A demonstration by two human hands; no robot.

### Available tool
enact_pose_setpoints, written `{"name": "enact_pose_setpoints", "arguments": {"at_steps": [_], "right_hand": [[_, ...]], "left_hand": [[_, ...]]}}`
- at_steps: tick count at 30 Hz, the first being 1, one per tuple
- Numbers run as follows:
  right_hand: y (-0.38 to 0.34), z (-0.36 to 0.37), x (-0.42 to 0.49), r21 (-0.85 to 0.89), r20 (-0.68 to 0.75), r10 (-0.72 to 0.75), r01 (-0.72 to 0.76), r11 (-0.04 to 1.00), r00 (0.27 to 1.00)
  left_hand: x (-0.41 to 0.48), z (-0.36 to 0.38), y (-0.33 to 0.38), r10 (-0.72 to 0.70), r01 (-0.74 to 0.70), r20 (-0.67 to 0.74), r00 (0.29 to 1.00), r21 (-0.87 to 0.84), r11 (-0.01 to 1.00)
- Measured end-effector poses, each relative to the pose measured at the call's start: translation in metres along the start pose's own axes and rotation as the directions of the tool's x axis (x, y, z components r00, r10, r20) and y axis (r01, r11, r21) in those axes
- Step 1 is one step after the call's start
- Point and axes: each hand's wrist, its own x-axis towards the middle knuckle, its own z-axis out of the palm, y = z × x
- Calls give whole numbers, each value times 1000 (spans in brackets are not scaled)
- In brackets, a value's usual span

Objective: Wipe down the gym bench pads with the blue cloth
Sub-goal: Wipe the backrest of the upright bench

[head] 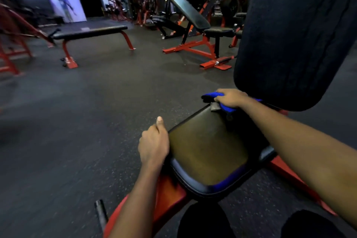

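Observation:
A black seat pad (208, 152) on a red frame lies right below me. Behind it rises the upright black back pad (293, 40). My right hand (232, 98) grips the bunched blue cloth (212, 96) at the far end of the seat pad, just under the back pad. My left hand (154, 143) rests against the seat pad's left edge with its fingers curled under and the thumb pointing up; I cannot see what the fingers touch.
A flat black bench (90, 33) on red legs stands at the far left. An incline bench (190, 14) with a red base stands at the far centre. Dark rubber floor (87, 106) lies between them and me. More red machines line the back wall.

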Motion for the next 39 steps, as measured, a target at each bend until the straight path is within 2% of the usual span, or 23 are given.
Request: {"name": "enact_pose_setpoints", "arguments": {"at_steps": [2,5,8,10,12,14,16,20,26,29,31,33,36,39], "right_hand": [[-21,2,2,-124,5,29,-28,992,1000],[-67,15,-14,-243,70,-144,157,957,987],[-91,39,-40,-224,86,-363,373,900,928],[-83,38,-45,-141,72,-423,429,892,903],[-68,25,-36,-102,80,-345,352,930,935],[-65,14,-26,-160,77,-214,224,961,974],[-76,16,-23,-233,88,-168,184,955,982],[-122,34,-49,-214,164,-301,332,919,939],[-158,53,-110,-134,122,-529,542,830,840],[-155,63,-141,-158,69,-619,621,767,782],[-146,68,-168,-134,54,-643,644,753,764],[-137,74,-193,-183,58,-673,670,719,738],[-141,74,-197,-225,84,-637,637,737,766],[-164,61,-172,-189,244,-484,530,826,841]], "left_hand": [[-4,-5,-20,-48,47,19,999,32,998],[-16,-14,-51,-133,131,59,989,33,991],[-30,-22,-70,-181,171,107,978,99,980],[-39,-26,-82,-214,196,138,967,131,972],[-47,-27,-89,-247,223,150,958,159,962],[-50,-27,-92,-251,231,98,963,177,957],[-51,-25,-90,-256,239,72,964,187,953],[-48,-21,-91,-255,239,63,965,197,951],[-46,-19,-94,-274,265,34,961,159,951],[-51,-21,-88,-291,302,-97,952,125,945],[-56,-22,-84,-315,344,-214,925,115,932],[-58,-22,-82,-332,375,-279,901,115,920],[-61,-23,-83,-364,408,-291,885,107,907],[-59,-24,-92,-387,412,-175,905,141,900]]}}
